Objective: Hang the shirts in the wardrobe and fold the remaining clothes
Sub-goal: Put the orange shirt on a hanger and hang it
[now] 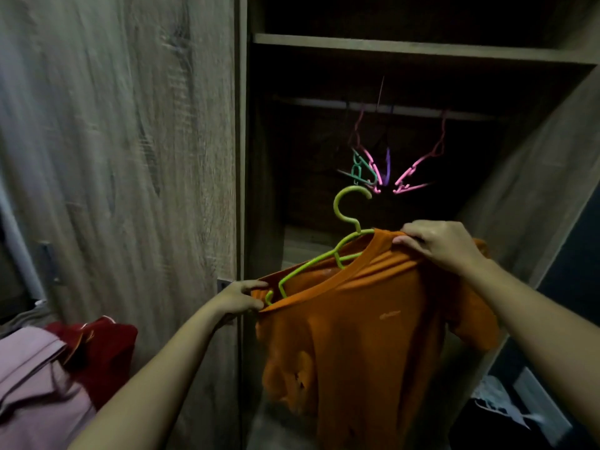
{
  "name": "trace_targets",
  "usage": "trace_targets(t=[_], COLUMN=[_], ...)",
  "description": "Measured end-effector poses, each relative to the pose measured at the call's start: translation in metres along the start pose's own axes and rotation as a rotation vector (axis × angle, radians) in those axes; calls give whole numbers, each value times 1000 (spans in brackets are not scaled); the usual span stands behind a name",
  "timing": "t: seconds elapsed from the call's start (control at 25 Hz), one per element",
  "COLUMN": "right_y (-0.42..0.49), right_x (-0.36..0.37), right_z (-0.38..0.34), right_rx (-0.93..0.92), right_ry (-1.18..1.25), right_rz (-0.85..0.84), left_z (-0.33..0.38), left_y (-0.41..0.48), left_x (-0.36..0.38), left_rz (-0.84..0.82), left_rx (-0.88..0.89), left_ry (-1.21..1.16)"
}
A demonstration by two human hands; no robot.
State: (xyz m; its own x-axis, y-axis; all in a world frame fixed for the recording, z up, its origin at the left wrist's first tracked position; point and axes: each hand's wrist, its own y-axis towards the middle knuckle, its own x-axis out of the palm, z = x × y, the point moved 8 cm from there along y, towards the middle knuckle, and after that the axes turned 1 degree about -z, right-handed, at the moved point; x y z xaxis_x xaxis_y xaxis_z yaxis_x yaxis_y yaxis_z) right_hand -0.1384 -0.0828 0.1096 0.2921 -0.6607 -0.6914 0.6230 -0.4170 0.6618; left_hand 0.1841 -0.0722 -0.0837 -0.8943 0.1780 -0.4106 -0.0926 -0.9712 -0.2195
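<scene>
Dim, soft, wide-angle edge warping.

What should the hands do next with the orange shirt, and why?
Probably tug the shirt over the left end of the hanger. The left hand pinches the cloth there, that hanger arm shows bare in the neck opening, and the right hand grips the other shoulder. Only then lift the hook to the rod.

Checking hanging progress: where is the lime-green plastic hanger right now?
Head view, centre: the lime-green plastic hanger sits partly inside the collar of the orange T-shirt, between the left hand and right hand, below the wooden wardrobe's rail.
</scene>
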Motion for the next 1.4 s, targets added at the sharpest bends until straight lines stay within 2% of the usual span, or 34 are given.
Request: trace_targets(t=[0.04, 0.16, 0.28, 0.4, 0.48, 0.6, 0.76, 0.84, 0.96, 1.12, 1.32, 1.4], right_y=[-2, 2, 13, 7, -2, -5, -6, -6, 0, 1, 8, -2], right_x=[2, 14, 29, 32, 29, 27, 29, 29, 28, 32, 31, 30], right_z=[-3, -28, -46, -42, -29, -19, -17, -15, -19, -21, -39, -20], right_rx=[-4, -19, 105, 246, 343, 434, 493, 515, 509, 504, 431, 491], right_ry=[8, 16, 64, 189, 294, 441, 540, 544, 537, 575, 536, 501], right_rz=[-24, -81, -216, -267, -238, -207, -218, -210, -203, -251, -300, -316], left_z=[7, 57, 103, 130, 132, 118, 118, 122, 132, 143, 148, 149], left_y=[1, -4, -4, -24, -37, -39, -47, -52, -54, -57, -42, -40], left_x=[-5, -15, -5, -9, -27, -35, -47, -51, -44, -26, -1, -15], left_rz=[28, 253, 339, 308, 332, 203, 201, 207, 247, 220, 119, 146], left_rx=[-6, 35, 188, 425, 550, 513, 598, 624, 665, 769, 764, 781], left_ry=[75, 357, 446, 248, 253, 419, 265, 255, 407, 466, 386, 342])
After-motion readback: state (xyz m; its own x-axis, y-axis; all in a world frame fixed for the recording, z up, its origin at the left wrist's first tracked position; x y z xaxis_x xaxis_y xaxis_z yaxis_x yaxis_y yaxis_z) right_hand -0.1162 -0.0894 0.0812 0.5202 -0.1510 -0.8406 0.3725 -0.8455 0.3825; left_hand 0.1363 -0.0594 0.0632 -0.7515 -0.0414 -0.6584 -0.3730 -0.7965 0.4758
